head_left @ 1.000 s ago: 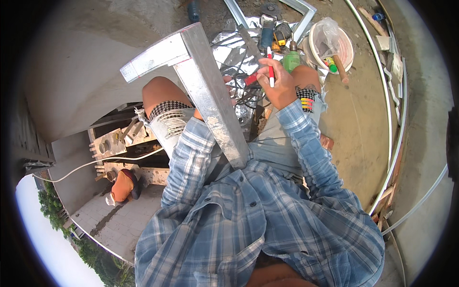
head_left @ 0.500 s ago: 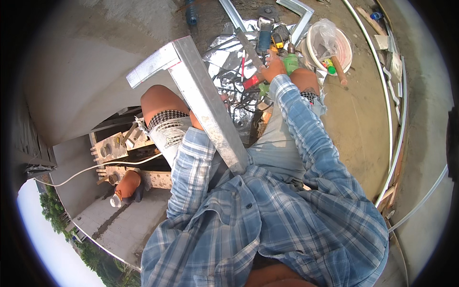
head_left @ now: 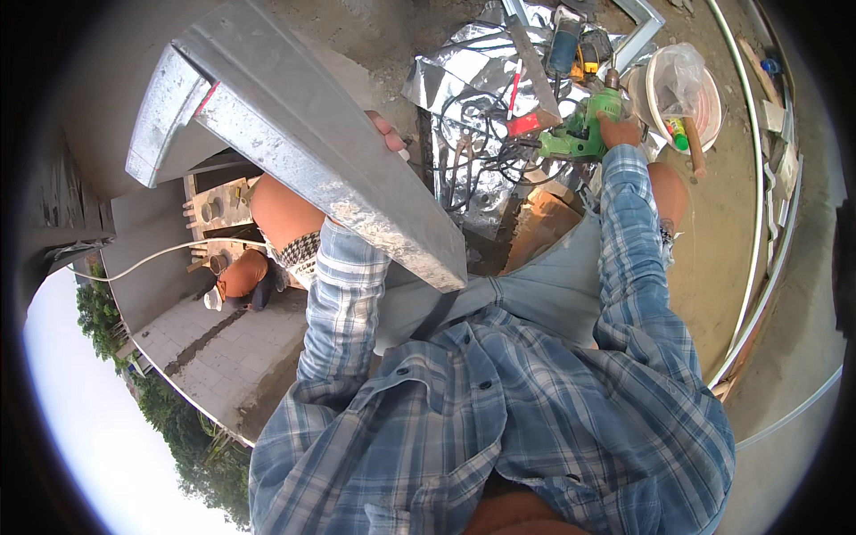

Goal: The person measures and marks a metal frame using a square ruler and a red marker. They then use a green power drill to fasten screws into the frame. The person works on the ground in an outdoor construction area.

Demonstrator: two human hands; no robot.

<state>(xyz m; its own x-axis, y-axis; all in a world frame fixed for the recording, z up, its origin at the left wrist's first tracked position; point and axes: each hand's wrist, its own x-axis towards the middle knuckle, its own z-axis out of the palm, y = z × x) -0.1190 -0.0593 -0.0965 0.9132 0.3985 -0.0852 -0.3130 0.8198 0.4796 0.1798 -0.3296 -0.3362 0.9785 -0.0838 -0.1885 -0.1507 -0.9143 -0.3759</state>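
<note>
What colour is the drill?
The drill is green; it shows best in the head view.

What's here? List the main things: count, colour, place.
Metal profile: 1, silver, left of centre
Power drill: 1, green, right of centre
Foil sheet: 1, silver, ahead
Marker: 1, red and white, on foil
Square: 1, grey and red, on foil
Cables: several, black, on foil
Grinder: 1, blue, beyond drill
Bucket: 1, white, right of drill
Plastic bag: 1, clear, in bucket
Co-worker: 1, clothing unclear, at left
Left hand: 1, bare, behind profile
Right hand: 1, bare, on drill
</note>
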